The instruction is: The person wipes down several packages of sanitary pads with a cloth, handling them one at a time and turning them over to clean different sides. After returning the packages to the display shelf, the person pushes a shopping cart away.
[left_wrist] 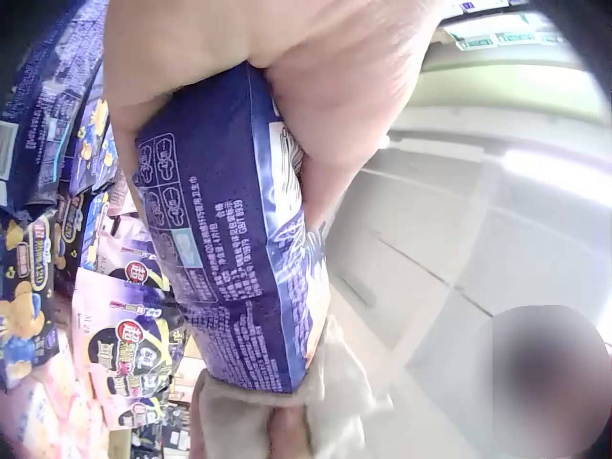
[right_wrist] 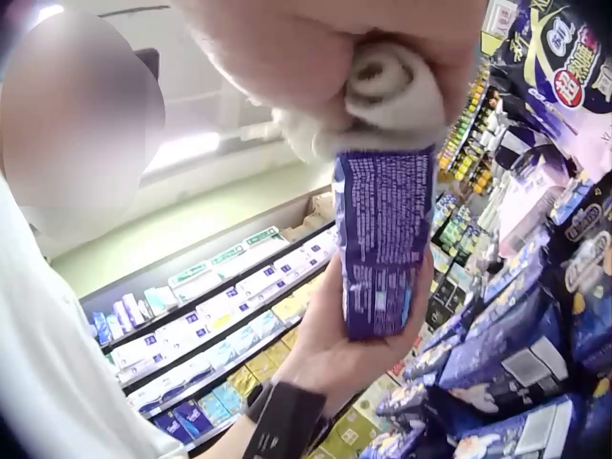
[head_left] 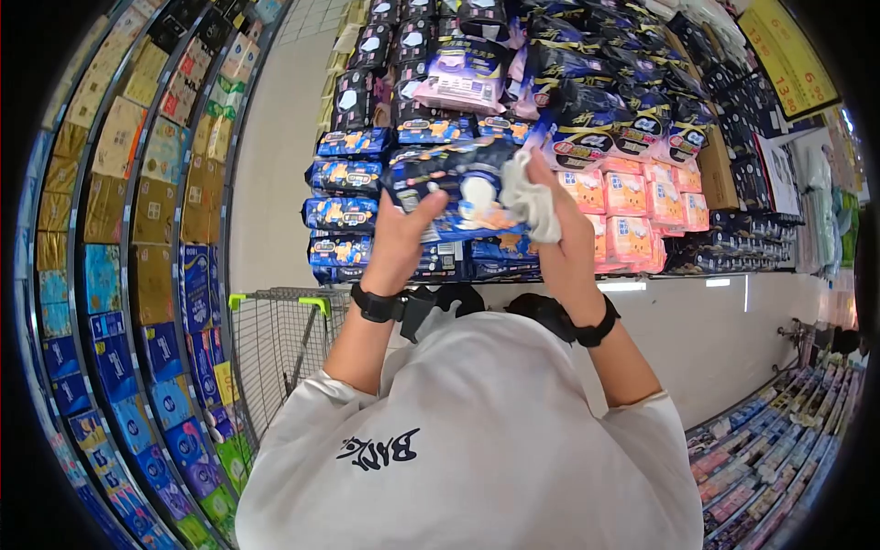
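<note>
the blue pack sits between both hands. the left hand grips its left end. the right hand clutches a white cloth against its right end.

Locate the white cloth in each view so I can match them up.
Head: white cloth upper centre, in the right hand, against the blue pack.
Left wrist: bottom centre, under the pack's lower end.
Right wrist: top centre, bunched in the fingers above the pack's end.
Shared landmark: the blue pack, gripped by the left hand.
</note>
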